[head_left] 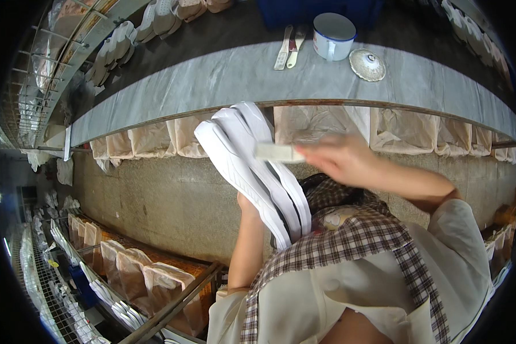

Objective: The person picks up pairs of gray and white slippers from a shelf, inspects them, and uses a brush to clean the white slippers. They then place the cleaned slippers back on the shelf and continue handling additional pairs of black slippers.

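Observation:
Several white shoe soles [252, 166] are stacked side by side in front of my body, tilted with their far ends toward the bench. My left hand [248, 206] holds them from beneath; its fingers are hidden behind the soles. In my right hand [341, 157], closed and slightly blurred, is a pale flat brush [274, 152]. Its end lies over the right side of the stack; motion blur hides its bristles and whether it touches.
A grey marble-patterned bench [212, 80] crosses ahead, carrying an enamel mug [332, 43], its lid [367, 65] and flat-handled brushes [283, 50]. Lined bins [401, 132] stand beneath its edge. Wire racks [40, 86] and more lined bins [132, 266] are at left.

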A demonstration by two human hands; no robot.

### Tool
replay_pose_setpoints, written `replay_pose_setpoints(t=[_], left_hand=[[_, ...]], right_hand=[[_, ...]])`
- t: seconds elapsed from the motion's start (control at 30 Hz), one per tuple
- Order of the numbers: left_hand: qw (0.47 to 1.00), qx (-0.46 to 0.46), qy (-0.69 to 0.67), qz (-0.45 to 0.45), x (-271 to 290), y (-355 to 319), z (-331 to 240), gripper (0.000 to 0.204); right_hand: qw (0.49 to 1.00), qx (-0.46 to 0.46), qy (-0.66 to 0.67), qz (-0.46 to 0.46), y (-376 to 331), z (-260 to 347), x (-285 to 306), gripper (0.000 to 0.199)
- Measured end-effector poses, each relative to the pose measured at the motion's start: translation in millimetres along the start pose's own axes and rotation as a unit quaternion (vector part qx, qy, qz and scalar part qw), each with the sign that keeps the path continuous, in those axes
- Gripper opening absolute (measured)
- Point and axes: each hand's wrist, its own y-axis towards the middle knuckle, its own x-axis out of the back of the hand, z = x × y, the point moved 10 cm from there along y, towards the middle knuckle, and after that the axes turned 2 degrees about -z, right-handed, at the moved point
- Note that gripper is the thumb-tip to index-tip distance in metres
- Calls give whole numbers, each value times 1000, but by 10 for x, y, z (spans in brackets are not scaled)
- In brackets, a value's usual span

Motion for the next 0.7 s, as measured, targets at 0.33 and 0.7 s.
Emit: replay_pose_setpoints(t=[0.33,0.7], left_hand=[[1000,-5,-2,-17,-47,51,-47,50],[1000,-1,-25,-3,113,45,-22,49]], right_hand=[[999,-45,12,-11,5,-36,70,28],[985,67,154,31,-134,129,-94,25]])
